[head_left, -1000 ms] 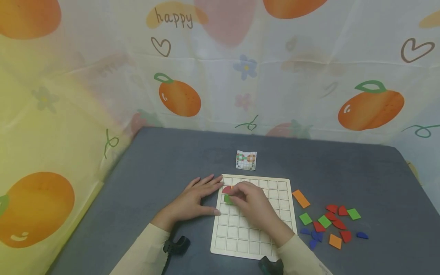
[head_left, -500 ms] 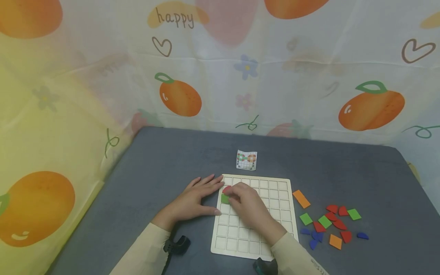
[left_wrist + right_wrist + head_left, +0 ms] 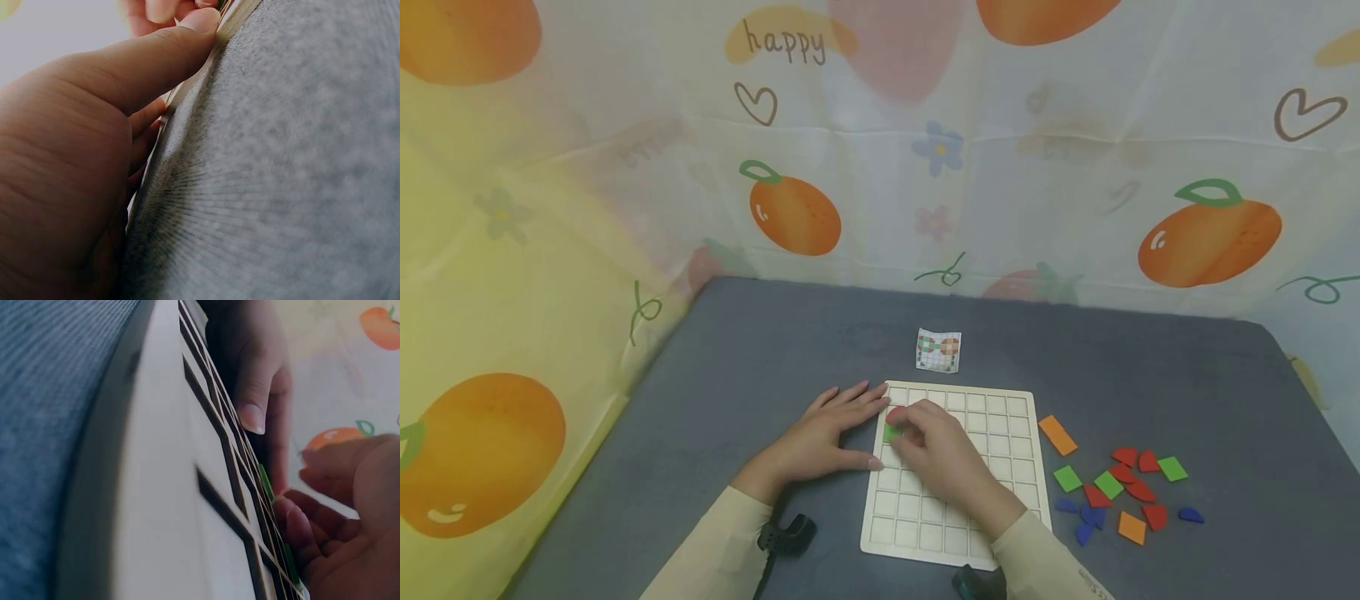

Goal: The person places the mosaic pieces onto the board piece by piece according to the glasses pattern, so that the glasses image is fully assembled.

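A pale cloth printed with oranges (image 3: 880, 167) hangs beyond the far edge of your grey desk (image 3: 805, 333). One gridded board (image 3: 928, 510) lies flat on the desk in front of you, and both your hands are at it. Your left hand (image 3: 827, 437) is spread at the board's left side, its fingers nearly straight, fingertips and thumb tip touching the edge; it grips nothing and seems placed there to keep the board from sliding. Your right hand (image 3: 947, 458) is over the board's upper left cells, fingers curled down towards the thumb, apparently bent that way to handle something small. I cannot tell whether they hold a piece, because the hand hides what is under it.

One small card (image 3: 937, 350) with a coloured pattern lies just beyond the board, probably so you can see it past your hands. Loose pieces lie to the board's right, seemingly set on that side for your right hand: one orange rectangle (image 3: 1057, 435), one orange square (image 3: 1132, 527), three green squares (image 3: 1067, 478), six red curved-edge pieces (image 3: 1155, 517) and at least four blue rounded pieces (image 3: 1191, 514), some too crowded to count surely. On the board, beside your right fingers, show one red piece (image 3: 895, 413) and, just nearer you, a green piece (image 3: 890, 433).
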`<state>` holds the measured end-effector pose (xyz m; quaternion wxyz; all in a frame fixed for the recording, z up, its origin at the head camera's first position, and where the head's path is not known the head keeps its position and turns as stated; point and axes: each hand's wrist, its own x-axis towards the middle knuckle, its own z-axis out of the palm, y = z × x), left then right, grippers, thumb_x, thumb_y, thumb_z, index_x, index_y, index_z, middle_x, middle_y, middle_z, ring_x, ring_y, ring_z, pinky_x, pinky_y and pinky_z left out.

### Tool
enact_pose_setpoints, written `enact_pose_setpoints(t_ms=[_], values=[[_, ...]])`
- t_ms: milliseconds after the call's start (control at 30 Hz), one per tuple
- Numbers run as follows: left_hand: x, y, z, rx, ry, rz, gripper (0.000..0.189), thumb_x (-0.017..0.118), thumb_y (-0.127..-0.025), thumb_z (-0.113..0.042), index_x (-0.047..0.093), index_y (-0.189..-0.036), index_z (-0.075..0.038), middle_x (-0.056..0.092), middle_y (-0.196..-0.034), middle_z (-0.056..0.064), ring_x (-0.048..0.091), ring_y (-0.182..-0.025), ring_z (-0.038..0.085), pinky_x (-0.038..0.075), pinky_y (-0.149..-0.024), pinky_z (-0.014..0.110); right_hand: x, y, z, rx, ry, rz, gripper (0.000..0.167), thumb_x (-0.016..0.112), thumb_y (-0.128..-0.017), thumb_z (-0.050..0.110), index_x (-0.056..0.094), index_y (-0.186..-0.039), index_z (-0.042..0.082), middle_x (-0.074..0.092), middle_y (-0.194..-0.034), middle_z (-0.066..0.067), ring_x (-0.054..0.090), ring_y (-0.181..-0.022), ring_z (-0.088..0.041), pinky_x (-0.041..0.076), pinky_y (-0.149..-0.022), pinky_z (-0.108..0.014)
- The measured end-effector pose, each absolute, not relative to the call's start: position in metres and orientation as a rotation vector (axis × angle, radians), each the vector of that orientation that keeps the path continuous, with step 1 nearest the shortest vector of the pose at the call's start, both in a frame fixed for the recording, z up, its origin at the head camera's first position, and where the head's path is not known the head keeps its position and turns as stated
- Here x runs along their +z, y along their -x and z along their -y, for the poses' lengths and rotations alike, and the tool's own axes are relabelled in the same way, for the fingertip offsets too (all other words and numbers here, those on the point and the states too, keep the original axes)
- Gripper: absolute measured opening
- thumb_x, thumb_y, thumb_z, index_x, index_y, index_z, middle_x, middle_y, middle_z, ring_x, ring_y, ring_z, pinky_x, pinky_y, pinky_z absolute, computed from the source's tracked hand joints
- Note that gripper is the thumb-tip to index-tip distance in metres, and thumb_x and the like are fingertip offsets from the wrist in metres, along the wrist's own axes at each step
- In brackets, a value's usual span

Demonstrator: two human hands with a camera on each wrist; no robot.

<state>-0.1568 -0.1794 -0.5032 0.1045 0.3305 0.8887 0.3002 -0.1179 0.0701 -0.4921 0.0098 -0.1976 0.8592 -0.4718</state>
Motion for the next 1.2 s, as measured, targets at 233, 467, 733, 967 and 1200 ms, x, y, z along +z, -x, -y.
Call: enact_pose_setpoints(t_ms=[233,467,733,967,1200], values=[[-0.503,0.157,0.179,0.88,-0.974,-2.622,0.096,0.083,-0.092,-0.06,0.043,-0.169,-0.02,0.029,-0.176,-0.011,0.016,-0.164,0.022,0.004,-0.128,0.059,-0.489,0.114,-0.076,-1.645,0.543,-2.539,0.024,0.07,-0.11,0.028,0.077,-0.128,0.014,0.071,-0.119,0.008,0.068,-0.1,-0.01,0.057,-0.091,-0.04],[-0.505,0.158,0.179,0.873,-0.96,-2.632,0.095,0.084,-0.092,-0.059,0.044,-0.169,-0.021,0.029,-0.176,-0.013,0.016,-0.164,0.019,0.003,-0.129,0.057,-0.482,0.112,-0.085,-1.825,0.497,-2.329,0.039,0.05,-0.118,0.038,0.073,-0.131,0.009,0.072,-0.125,-0.006,0.07,-0.104,-0.026,0.055,-0.095,-0.045],[-0.505,0.158,0.178,0.877,-0.978,-2.631,0.095,0.084,-0.092,-0.058,0.045,-0.169,-0.019,0.03,-0.176,-0.009,0.017,-0.164,0.024,0.005,-0.128,0.061,-0.478,0.108,-0.099,-1.935,0.587,-2.196,0.059,0.022,-0.122,0.035,0.065,-0.142,0.0,0.072,-0.127,-0.017,0.068,-0.107,-0.038,0.059,-0.089,-0.044],[-0.503,0.157,0.179,0.862,-0.961,-2.627,0.095,0.082,-0.093,-0.061,0.043,-0.17,-0.022,0.029,-0.176,-0.009,0.016,-0.165,0.025,0.005,-0.128,0.062,-0.474,0.102,-0.116,-2.045,0.648,-2.105,0.068,0.016,-0.121,0.042,0.06,-0.145,-0.004,0.069,-0.128,-0.021,0.066,-0.107,-0.045,0.06,-0.088,-0.044],[-0.501,0.157,0.178,0.874,-0.948,-2.618,0.094,0.082,-0.093,-0.06,0.043,-0.17,-0.021,0.03,-0.176,-0.009,0.017,-0.165,0.025,0.005,-0.127,0.063,-0.473,0.095,-0.133,-2.063,0.604,-2.112,0.066,0.017,-0.121,0.041,0.06,-0.144,-0.005,0.068,-0.129,-0.023,0.067,-0.108,-0.046,0.059,-0.091,-0.041]])
